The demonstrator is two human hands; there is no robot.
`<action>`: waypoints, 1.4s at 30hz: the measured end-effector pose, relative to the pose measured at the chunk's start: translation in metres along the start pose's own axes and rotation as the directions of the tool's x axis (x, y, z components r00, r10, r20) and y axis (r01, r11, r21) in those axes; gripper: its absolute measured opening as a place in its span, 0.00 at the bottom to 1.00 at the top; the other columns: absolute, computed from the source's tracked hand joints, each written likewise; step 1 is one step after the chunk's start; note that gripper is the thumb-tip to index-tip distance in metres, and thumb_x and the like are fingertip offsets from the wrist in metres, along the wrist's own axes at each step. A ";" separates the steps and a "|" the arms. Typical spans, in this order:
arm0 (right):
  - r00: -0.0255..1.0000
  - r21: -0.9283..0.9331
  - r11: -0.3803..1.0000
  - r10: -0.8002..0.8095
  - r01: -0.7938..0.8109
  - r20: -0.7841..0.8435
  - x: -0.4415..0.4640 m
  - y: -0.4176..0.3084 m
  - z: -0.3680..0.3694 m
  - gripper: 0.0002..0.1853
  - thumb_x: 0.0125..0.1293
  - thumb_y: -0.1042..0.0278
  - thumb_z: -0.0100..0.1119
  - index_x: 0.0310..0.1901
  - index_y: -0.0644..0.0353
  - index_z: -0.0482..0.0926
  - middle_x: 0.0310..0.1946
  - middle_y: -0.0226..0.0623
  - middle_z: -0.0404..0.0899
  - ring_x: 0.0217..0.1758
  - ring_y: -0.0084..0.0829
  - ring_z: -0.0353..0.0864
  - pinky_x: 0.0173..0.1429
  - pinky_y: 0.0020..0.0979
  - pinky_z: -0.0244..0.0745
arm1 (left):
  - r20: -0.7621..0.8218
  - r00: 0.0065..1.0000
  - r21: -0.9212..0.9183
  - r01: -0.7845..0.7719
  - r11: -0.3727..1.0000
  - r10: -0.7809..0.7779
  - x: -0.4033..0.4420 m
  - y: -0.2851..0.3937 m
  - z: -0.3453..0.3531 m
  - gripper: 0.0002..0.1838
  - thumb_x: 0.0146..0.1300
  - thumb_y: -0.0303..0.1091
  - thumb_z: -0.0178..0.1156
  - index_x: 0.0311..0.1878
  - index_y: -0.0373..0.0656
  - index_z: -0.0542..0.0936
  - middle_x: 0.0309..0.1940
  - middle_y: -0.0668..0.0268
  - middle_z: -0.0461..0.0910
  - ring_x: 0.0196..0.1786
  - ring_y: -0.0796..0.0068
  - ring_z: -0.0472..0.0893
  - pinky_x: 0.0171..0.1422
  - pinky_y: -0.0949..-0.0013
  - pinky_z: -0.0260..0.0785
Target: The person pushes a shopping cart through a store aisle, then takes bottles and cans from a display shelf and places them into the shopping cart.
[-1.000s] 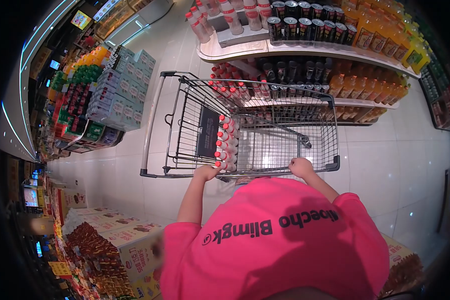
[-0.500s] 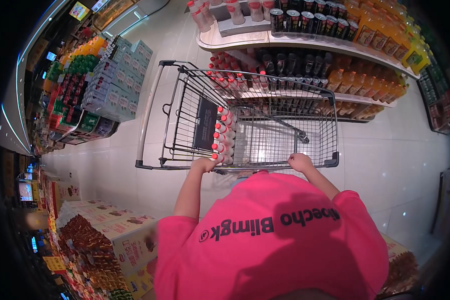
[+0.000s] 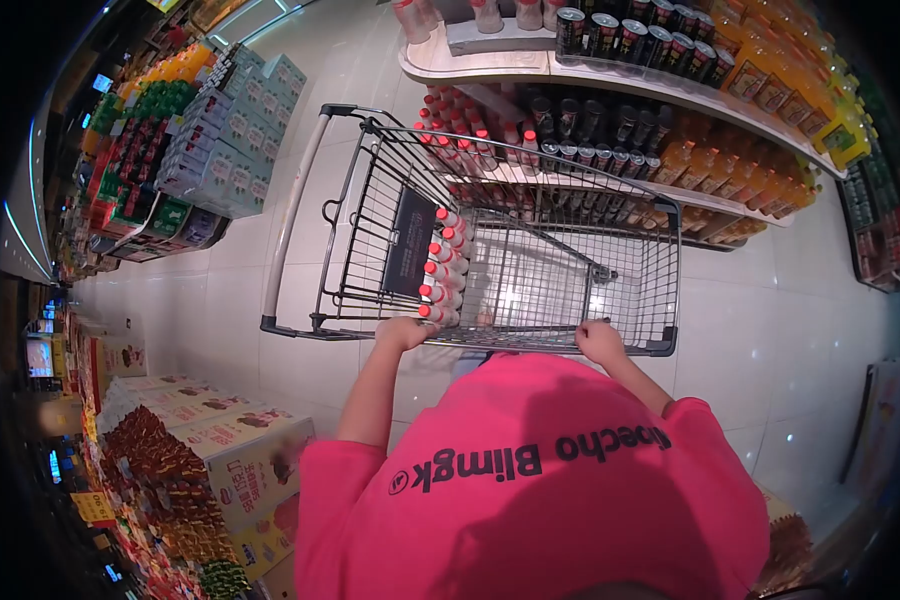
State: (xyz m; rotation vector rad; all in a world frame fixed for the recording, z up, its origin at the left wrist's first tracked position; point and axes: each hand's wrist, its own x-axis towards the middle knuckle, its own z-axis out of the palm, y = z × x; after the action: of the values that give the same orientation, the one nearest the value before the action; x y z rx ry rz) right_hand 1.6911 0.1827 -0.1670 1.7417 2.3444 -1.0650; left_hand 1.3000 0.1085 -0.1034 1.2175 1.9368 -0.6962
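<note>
A wire shopping cart stands sideways before me, its handle on the left. My left hand is closed on the near top rim, close beside the bottles. Farther right along that same rim, my right hand is also closed, its fingers curled over the edge. Inside the cart, several white bottles with red caps stand in a row along the dark panel at the handle end. Bare wire mesh shows over the rest of the basket.
Beyond the cart, a curved shelf carries dark cans, orange drink bottles and red-capped bottles. Drink cartons are stacked at left. Near me at lower left are snack boxes. Tiled floor surrounds the cart.
The view has turned slightly, and the cart now sits a little tilted, its right end lower in view. Both hands keep their hold on the rim; the bottles stay in the cart.
</note>
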 end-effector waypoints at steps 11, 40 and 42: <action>0.988 0.085 0.987 -0.128 0.135 -0.083 -0.007 0.015 -0.002 0.10 0.54 0.60 0.55 0.31 0.56 0.80 0.25 0.39 0.78 0.31 0.44 0.78 0.35 0.40 0.73 | -0.103 0.995 -0.040 -0.002 0.999 -0.002 0.003 0.008 0.010 0.38 0.48 0.69 0.53 0.51 0.46 0.79 0.53 0.53 0.73 0.58 0.54 0.71 0.63 0.52 0.59; 0.968 0.200 0.973 0.157 -0.117 -0.195 0.005 0.006 -0.002 0.05 0.53 0.72 0.57 0.30 0.61 0.81 0.23 0.39 0.79 0.23 0.35 0.79 0.30 0.31 0.74 | -0.035 0.949 0.962 -0.053 0.268 0.313 0.356 0.113 0.068 0.28 0.69 0.44 0.36 0.70 0.47 0.58 0.73 0.59 0.46 0.74 0.53 0.44 0.74 0.44 0.30; 0.968 0.206 0.970 0.171 -0.132 -0.185 0.005 0.002 -0.004 0.05 0.53 0.72 0.57 0.29 0.61 0.81 0.23 0.39 0.79 0.24 0.36 0.79 0.30 0.32 0.74 | -0.038 0.961 0.954 -0.047 0.298 0.274 0.355 0.114 0.064 0.28 0.69 0.44 0.36 0.70 0.46 0.58 0.73 0.59 0.46 0.74 0.54 0.44 0.74 0.44 0.29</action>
State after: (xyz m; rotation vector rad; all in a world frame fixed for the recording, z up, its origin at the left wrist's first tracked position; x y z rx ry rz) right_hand 1.6928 0.1895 -0.1668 2.1552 2.2308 -1.1755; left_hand 1.3223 0.2888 -0.4349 2.2255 1.3845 -1.8376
